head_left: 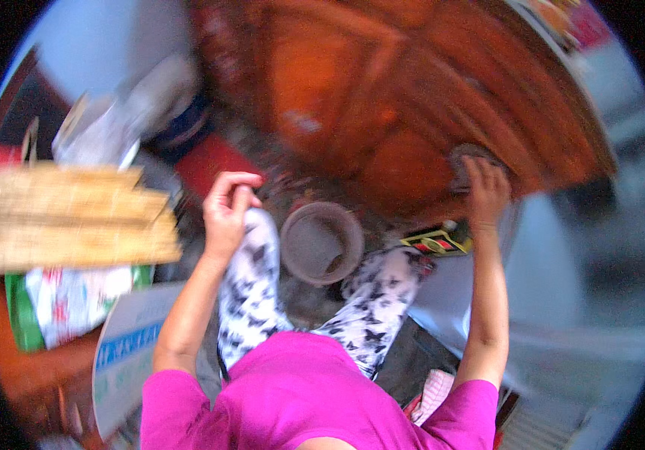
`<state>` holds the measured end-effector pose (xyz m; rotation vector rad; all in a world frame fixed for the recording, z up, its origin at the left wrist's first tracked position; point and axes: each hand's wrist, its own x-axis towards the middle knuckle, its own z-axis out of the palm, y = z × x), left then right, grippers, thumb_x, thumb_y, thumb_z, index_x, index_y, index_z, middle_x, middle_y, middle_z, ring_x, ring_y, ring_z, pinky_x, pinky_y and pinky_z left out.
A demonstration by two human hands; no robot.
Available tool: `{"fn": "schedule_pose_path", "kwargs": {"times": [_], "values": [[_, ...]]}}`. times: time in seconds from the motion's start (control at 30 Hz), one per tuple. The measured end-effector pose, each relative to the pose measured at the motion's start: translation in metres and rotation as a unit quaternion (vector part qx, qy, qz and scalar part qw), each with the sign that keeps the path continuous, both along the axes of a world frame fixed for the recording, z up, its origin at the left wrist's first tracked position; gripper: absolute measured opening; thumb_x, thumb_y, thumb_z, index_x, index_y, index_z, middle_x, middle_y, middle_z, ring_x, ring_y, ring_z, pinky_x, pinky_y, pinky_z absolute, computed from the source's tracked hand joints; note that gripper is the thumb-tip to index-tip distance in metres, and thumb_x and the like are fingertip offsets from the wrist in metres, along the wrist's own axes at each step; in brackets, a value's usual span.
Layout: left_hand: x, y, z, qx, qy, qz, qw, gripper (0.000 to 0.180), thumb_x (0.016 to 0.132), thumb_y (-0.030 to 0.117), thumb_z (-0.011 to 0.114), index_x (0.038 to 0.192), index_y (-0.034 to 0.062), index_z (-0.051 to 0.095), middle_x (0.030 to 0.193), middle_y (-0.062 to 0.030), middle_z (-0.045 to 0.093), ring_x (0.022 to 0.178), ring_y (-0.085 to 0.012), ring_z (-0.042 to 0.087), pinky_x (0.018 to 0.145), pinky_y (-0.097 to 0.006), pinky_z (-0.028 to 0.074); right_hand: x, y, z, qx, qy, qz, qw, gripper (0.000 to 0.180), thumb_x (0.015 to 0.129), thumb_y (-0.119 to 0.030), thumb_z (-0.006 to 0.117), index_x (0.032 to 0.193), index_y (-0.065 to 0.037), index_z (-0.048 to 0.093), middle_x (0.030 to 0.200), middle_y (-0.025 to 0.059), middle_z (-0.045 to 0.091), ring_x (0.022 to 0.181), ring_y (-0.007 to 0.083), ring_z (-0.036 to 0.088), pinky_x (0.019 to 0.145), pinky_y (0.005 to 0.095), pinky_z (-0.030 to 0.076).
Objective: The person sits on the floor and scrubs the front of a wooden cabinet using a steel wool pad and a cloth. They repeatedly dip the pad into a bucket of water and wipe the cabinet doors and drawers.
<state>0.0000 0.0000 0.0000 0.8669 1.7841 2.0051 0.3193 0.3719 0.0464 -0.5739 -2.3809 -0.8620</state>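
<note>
Open overhead, crowded around the round, pale plastic bucket [288, 244].
I could pass a hand straight down into it; black-and-white patterned trouser legs [251, 274] crowd its left and right, a reddish-brown panelled wooden front [315, 67] walls off its far side, and a black-and-yellow box [438, 242] lies to its right, near the right hand [489, 193].

I have the left arm [190, 315] and the right arm [489, 292] reaching from the near side toward the far side, elbows bent and held wide apart. On the left, my left hand [226, 206] is raised, its fingers curled toward the right; I cannot tell how tightly they close. On the right, my right hand [489, 184] reaches slightly farther, its back showing and its fingers directed far and leftward, too blurred for me to judge their grip.
</note>
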Motion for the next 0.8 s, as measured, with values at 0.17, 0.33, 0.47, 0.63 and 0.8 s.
{"fn": "schedule_pose_path", "kwargs": {"times": [0.17, 0.33, 0.47, 0.63, 0.8], "values": [[0.076, -0.170, -0.054, -0.135, -0.048, 0.038, 0.989, 0.010, 0.101, 0.005, 0.058, 0.104, 0.0031, 0.067, 0.101, -0.0042, 0.064, 0.077, -0.0070, 0.057, 0.068, -0.022, 0.048, -0.147, -0.006, -0.004, -0.028, -0.082, 0.103, 0.991, 0.047, 0.091, -0.004, 0.058, 0.134, -0.022, 0.064, 0.131, 0.0045, 0.066, 0.114, 0.0281, 0.063, 0.097, 0.0412, 0.053], [0.161, -0.316, -0.152, -0.253, -0.248, 0.211, 0.911, 0.012, 0.100, 0.004, 0.056, 0.109, 0.0025, 0.065, 0.100, -0.0030, 0.069, 0.094, -0.0095, 0.063, 0.085, -0.026, 0.049, -0.193, -0.020, 0.019, 0.020, -0.099, 0.090, 0.991, 0.061, 0.093, 0.002, 0.058, 0.144, -0.032, 0.054, 0.144, 0.0006, 0.058, 0.123, 0.0279, 0.060, 0.102, 0.0402, 0.054], [0.244, -0.369, -0.228, -0.343, -0.320, 0.325, 0.821, 0.015, 0.099, 0.013, 0.062, 0.111, 0.0069, 0.067, 0.099, -0.0066, 0.071, 0.085, -0.0127, 0.067, 0.072, -0.032, 0.054, -0.181, 0.018, 0.002, 0.072, -0.174, 0.078, 0.979, 0.061, 0.095, 0.000, 0.055, 0.146, -0.034, 0.052, 0.146, 0.0037, 0.056, 0.123, 0.0265, 0.061, 0.101, 0.0386, 0.054], [0.273, -0.389, -0.248, -0.528, -0.266, 0.235, 0.772, 0.021, 0.093, 0.023, 0.059, 0.108, 0.0121, 0.070, 0.100, -0.0164, 0.072, 0.096, -0.0362, 0.069, 0.084, -0.045, 0.054, -0.126, 0.024, 0.010, 0.117, -0.215, 0.030, 0.969, 0.058, 0.097, -0.001, 0.053, 0.147, -0.030, 0.052, 0.144, 0.0044, 0.058, 0.120, 0.0246, 0.062, 0.097, 0.0380, 0.055], [0.252, -0.396, -0.280, -0.499, -0.222, 0.219, 0.808, 0.021, 0.095, 0.023, 0.060, 0.110, 0.0120, 0.070, 0.099, -0.0187, 0.072, 0.090, -0.0351, 0.070, 0.079, -0.045, 0.055, -0.065, -0.006, 0.012, 0.098, -0.222, -0.009, 0.970, 0.055, 0.099, -0.004, 0.049, 0.148, -0.028, 0.051, 0.142, 0.0054, 0.059, 0.119, 0.0244, 0.062, 0.100, 0.0391, 0.052]]}}
